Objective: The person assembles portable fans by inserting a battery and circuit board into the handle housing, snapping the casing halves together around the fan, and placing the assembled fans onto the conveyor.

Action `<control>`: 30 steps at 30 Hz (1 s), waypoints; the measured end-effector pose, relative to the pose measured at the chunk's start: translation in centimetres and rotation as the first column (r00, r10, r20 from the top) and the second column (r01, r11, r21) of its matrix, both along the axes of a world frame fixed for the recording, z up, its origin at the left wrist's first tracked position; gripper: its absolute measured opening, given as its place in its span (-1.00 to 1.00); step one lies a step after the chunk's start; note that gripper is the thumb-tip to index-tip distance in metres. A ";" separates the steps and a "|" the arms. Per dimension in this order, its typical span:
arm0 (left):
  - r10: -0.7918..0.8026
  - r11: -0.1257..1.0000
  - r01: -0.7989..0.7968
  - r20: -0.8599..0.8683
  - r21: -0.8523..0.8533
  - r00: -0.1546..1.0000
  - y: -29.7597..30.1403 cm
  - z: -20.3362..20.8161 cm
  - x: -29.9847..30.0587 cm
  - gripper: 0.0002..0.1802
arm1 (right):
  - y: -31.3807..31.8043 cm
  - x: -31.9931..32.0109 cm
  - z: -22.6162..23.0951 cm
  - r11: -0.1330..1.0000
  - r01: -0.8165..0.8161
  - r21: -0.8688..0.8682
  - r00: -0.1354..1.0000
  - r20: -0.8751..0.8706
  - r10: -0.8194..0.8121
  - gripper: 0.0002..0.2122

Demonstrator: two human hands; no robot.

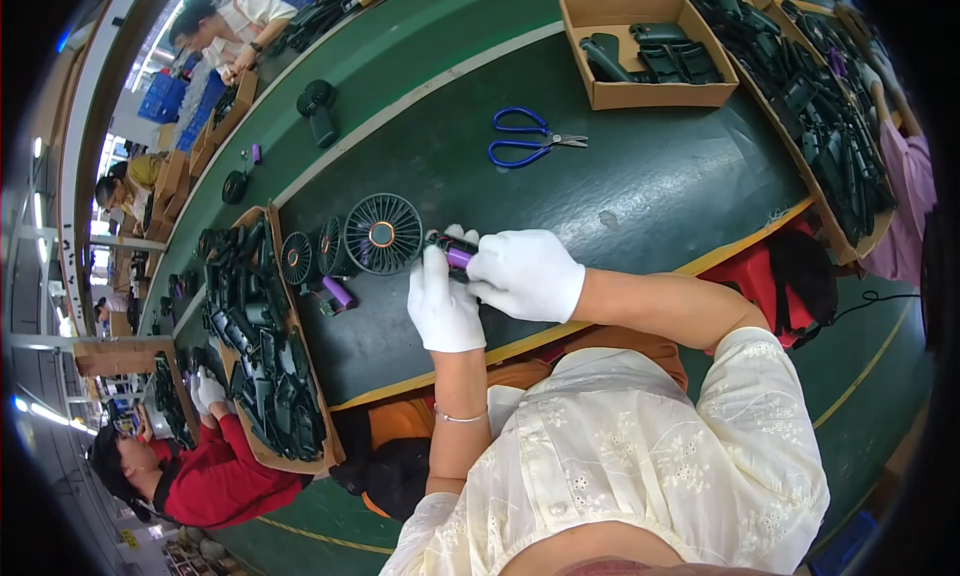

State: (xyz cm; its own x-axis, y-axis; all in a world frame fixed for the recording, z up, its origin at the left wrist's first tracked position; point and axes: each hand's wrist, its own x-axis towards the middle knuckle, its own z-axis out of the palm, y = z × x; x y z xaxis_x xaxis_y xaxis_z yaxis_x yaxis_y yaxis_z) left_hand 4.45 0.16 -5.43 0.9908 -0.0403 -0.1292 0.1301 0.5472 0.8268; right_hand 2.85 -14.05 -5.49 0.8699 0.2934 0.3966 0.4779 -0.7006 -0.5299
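Note:
Both my hands wear white gloves and meet over the near side of the green bench. My left hand [442, 301] is closed round the dark handle of a handheld fan [383, 234]; its round grille with a copper-coloured centre points left. My right hand [530, 273] pinches at a purple cylindrical battery [459, 258] at that handle, its fingertips partly hiding it. How far the battery sits in the handle I cannot tell. Left of the held fan are another fan head [297, 258] and a third one seen at a slant [330, 244]. Close by lies a loose purple battery [338, 293].
Blue-handled scissors [522, 154] lie beyond my hands. A shallow cardboard box [650, 98] holds dark casings at the back. Cartons of dark parts flank the bench, left [310, 376] and right [850, 246]. Another fan [318, 114] lies farther off. Several people work nearby.

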 end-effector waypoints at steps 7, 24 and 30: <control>-0.120 0.988 0.116 0.031 0.103 0.992 -0.4 0.1 -0.3 -0.65 | -1.9 0.6 1.2 0.943 0.184 0.278 0.914 -0.401 -0.060 -0.77; -0.233 0.969 0.236 0.055 -0.068 0.971 1.1 -2.1 -0.2 -0.58 | -8.3 3.2 2.4 0.949 0.219 0.228 0.976 -0.039 -0.216 -0.82; -0.263 0.964 0.264 0.056 -0.020 0.963 1.3 -1.2 -0.4 -0.58 | -18.8 7.9 7.4 0.741 0.671 -0.028 0.740 0.086 -0.667 -0.68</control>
State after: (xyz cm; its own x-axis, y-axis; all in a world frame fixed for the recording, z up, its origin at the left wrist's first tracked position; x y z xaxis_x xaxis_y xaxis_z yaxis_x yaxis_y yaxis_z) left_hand 4.09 1.50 -6.62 0.9500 -0.3036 -0.0730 0.2299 0.5217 0.8216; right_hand 10.75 -32.84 1.89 0.8228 -0.3318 0.4615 -0.0929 -0.8795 -0.4667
